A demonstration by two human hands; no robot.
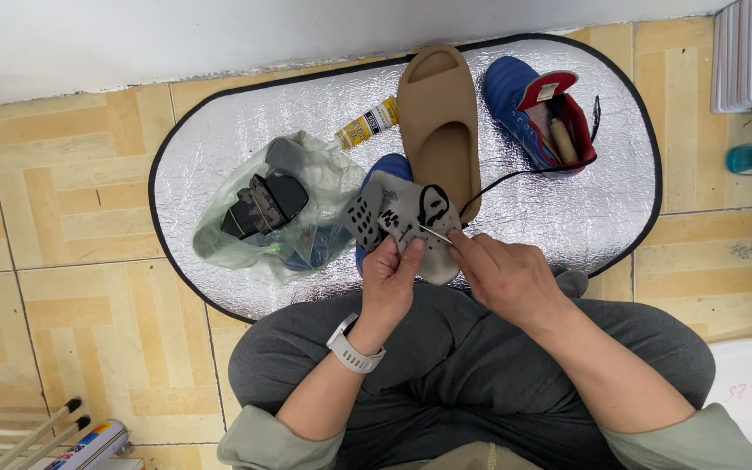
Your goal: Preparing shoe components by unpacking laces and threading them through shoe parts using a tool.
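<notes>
Hands meet over the lap, just above the near edge of a silver foil mat (567, 218) on a tan tiled floor (71, 174). Left hand (391, 283), with a white wristwatch (352, 346) on the wrist, is closed around the lower edge of a grey sock (411, 218) with black patterns, thumb on top and fingers curled under; the sock sticks up and away from the palm toward the mat. Right hand (506, 274) sits just right of the sock, fingers pressed together in a pinch on a thin needle (435, 232) whose tip touches the sock fabric between the two thumbs. Black thread (515, 174) runs from that spot up and right toward a blue boot (537, 109) with red lining lying on the mat's far right. Tan slide sandal (437, 122) lies upright in the mat's middle, directly beyond the sock, partly overlapped by it. Something blue (389, 165) shows behind the sock; can't tell what it is. Clear plastic bag (280, 218) with dark items sits to the left on the mat, a yellow-white tube (367, 124) just beyond it. Grey trousers (480, 365) fill the lower frame.
</notes>
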